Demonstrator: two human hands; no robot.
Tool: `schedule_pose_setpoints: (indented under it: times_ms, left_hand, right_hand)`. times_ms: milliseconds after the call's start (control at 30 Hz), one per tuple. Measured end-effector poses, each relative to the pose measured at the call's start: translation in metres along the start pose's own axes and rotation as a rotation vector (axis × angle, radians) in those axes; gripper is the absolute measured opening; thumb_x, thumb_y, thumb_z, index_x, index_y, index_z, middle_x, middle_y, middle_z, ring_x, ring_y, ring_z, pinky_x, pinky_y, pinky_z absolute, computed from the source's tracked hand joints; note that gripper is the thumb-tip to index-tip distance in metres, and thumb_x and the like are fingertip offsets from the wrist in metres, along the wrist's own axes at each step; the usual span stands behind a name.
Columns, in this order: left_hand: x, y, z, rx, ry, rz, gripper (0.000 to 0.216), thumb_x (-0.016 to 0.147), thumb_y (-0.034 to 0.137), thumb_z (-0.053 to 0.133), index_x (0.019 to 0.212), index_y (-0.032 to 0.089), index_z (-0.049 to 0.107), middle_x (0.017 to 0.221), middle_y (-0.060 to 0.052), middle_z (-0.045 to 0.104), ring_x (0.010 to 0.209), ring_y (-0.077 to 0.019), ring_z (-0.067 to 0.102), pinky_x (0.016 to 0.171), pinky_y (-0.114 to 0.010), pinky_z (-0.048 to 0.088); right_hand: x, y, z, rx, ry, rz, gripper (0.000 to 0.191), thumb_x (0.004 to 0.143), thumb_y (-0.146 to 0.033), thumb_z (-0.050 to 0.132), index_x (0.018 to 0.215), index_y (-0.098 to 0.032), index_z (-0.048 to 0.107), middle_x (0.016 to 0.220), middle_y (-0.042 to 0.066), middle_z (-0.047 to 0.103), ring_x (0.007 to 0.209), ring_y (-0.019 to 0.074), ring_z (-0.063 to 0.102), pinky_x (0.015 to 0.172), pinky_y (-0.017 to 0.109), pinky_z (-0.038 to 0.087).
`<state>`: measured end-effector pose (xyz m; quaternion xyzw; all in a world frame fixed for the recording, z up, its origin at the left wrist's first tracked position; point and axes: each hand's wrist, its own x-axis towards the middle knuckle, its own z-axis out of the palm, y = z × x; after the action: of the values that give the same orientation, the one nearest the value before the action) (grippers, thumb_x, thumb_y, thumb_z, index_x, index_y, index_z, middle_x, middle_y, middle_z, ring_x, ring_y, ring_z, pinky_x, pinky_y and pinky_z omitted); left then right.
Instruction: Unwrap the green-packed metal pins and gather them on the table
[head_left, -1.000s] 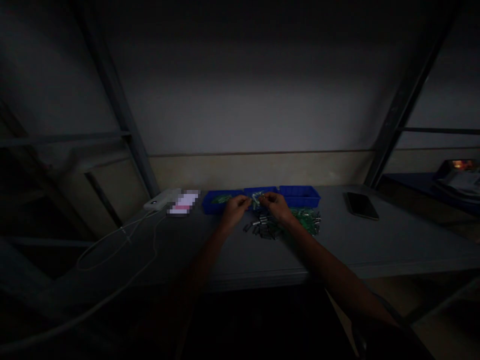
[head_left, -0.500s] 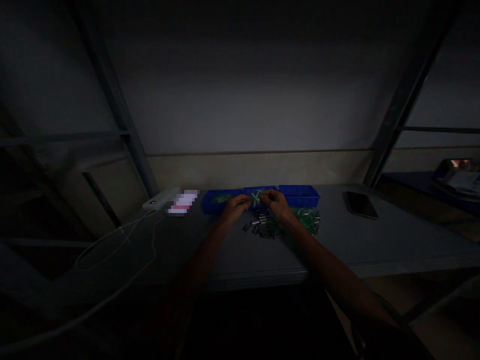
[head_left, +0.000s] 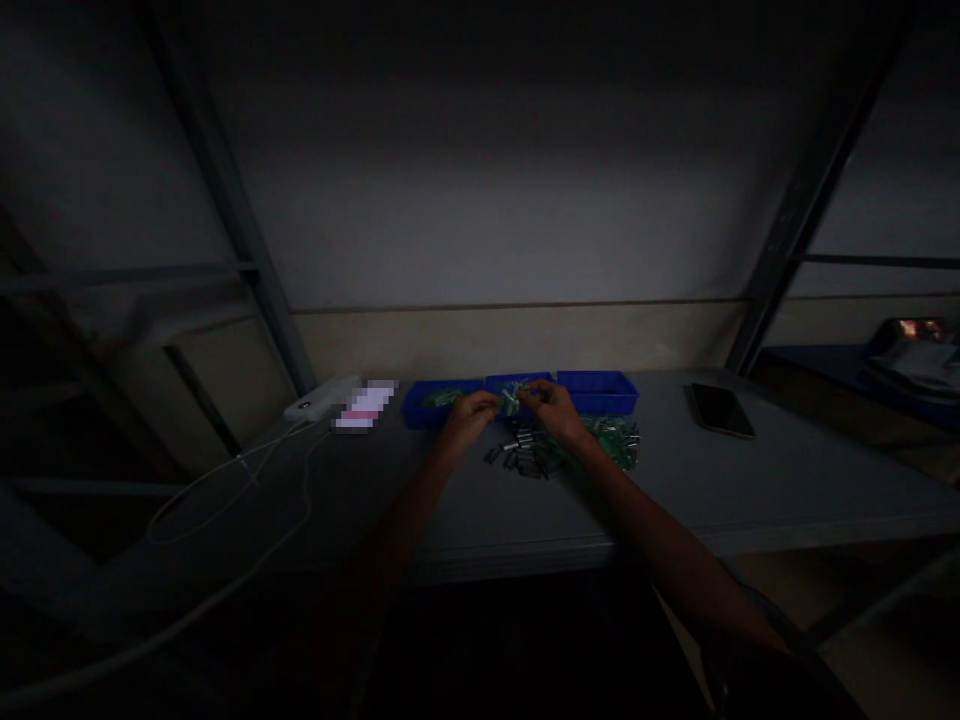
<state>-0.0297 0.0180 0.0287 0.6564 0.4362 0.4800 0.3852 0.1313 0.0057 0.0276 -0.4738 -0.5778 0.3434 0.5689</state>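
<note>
My left hand [head_left: 471, 415] is closed in a pinch over the gap between the left blue bin [head_left: 420, 412] and the middle blue bin [head_left: 491, 381]. My right hand [head_left: 553, 405] pinches at the front right of the middle bin. Whatever sits between either hand's fingertips is too small and dark to name. Small pale, shiny pieces [head_left: 511, 394] lie in the middle bin, between the two hands. Greenish thin pieces [head_left: 444, 398] fill part of the left bin. Under my right hand and forearm spreads a pile of small metal cylinders [head_left: 531, 462] and green parts [head_left: 615, 442].
A third blue bin [head_left: 598, 402] stands at the right of the row. Farther right lies a dark phone [head_left: 720, 410]. On the left are a lit phone screen [head_left: 366, 406], a white power strip [head_left: 319, 402] and white cables [head_left: 306, 490]. A wall closes off the grey table's [head_left: 465, 510] back.
Both hands stay almost in place over the middle bin, with only slight finger shifts. The bins and the pile look the same.
</note>
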Motion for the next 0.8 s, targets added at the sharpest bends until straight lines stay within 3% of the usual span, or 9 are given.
schedule_pose_setpoints:
  times_ms: [100, 200, 300, 433, 500, 667, 800]
  left_hand:
    - [0.000, -0.006, 0.000, 0.161, -0.013, 0.028, 0.007, 0.060, 0.015, 0.057, 0.064, 0.019, 0.062, 0.067, -0.001, 0.065, 0.069, -0.0165, 0.059, 0.071, -0.028, 0.044]
    - [-0.004, -0.006, 0.002, 0.216, -0.123, -0.007, 0.006, 0.059, 0.016, 0.060, 0.063, 0.019, 0.063, 0.064, -0.002, 0.065, 0.064, -0.0166, 0.059, 0.065, -0.028, 0.043]
    - [-0.006, 0.002, 0.003, 0.043, -0.203, -0.109, 0.010, 0.064, 0.025, 0.059, 0.066, 0.017, 0.064, 0.063, -0.002, 0.064, 0.058, -0.0139, 0.056, 0.056, -0.024, 0.040]
    - [-0.005, 0.013, -0.001, -0.299, -0.125, -0.305, 0.033, 0.075, 0.045, 0.051, 0.072, 0.014, 0.061, 0.064, -0.005, 0.063, 0.054, -0.0117, 0.054, 0.050, -0.022, 0.036]
    - [-0.004, 0.014, -0.002, -0.363, -0.095, -0.359, 0.041, 0.075, 0.054, 0.049, 0.070, 0.014, 0.058, 0.063, -0.006, 0.062, 0.054, -0.0118, 0.054, 0.049, -0.022, 0.036]
    - [-0.002, 0.007, -0.001, -0.274, -0.077, -0.232, 0.034, 0.064, 0.049, 0.063, 0.069, 0.016, 0.059, 0.064, -0.001, 0.060, 0.055, -0.0102, 0.052, 0.049, -0.021, 0.032]
    - [-0.001, 0.000, -0.001, -0.200, -0.051, -0.164, 0.033, 0.060, 0.047, 0.066, 0.065, 0.015, 0.059, 0.059, 0.001, 0.055, 0.054, -0.0093, 0.048, 0.049, -0.021, 0.031]
  right_hand:
    - [-0.003, -0.003, 0.000, -0.144, 0.059, -0.073, 0.022, 0.069, -0.040, 0.059, 0.075, -0.019, 0.057, 0.047, -0.005, 0.051, 0.044, 0.0114, 0.044, 0.046, 0.024, 0.029]
    - [-0.008, -0.006, 0.000, -0.255, 0.122, -0.197, 0.016, 0.071, -0.034, 0.057, 0.077, -0.019, 0.058, 0.053, -0.002, 0.054, 0.049, 0.0120, 0.047, 0.049, 0.024, 0.032]
    - [-0.011, -0.008, 0.001, -0.278, 0.106, -0.269, 0.014, 0.071, -0.029, 0.055, 0.080, -0.019, 0.058, 0.059, -0.002, 0.056, 0.053, 0.0121, 0.049, 0.053, 0.024, 0.035]
    - [-0.012, -0.006, 0.001, -0.254, 0.046, -0.335, 0.018, 0.066, -0.020, 0.052, 0.083, -0.019, 0.058, 0.068, -0.001, 0.059, 0.059, 0.0125, 0.051, 0.060, 0.024, 0.039]
    - [-0.012, -0.005, 0.002, -0.237, 0.009, -0.365, 0.018, 0.064, -0.017, 0.051, 0.081, -0.019, 0.057, 0.072, 0.000, 0.060, 0.063, 0.0134, 0.053, 0.063, 0.025, 0.040]
    - [-0.015, -0.006, 0.002, -0.244, -0.092, -0.413, 0.021, 0.063, -0.013, 0.047, 0.080, -0.020, 0.057, 0.072, 0.000, 0.061, 0.066, 0.0147, 0.056, 0.066, 0.026, 0.042]
    - [-0.013, -0.006, 0.003, -0.220, -0.060, -0.356, 0.019, 0.063, -0.015, 0.043, 0.075, -0.019, 0.057, 0.068, -0.001, 0.059, 0.064, 0.0138, 0.053, 0.064, 0.026, 0.041]
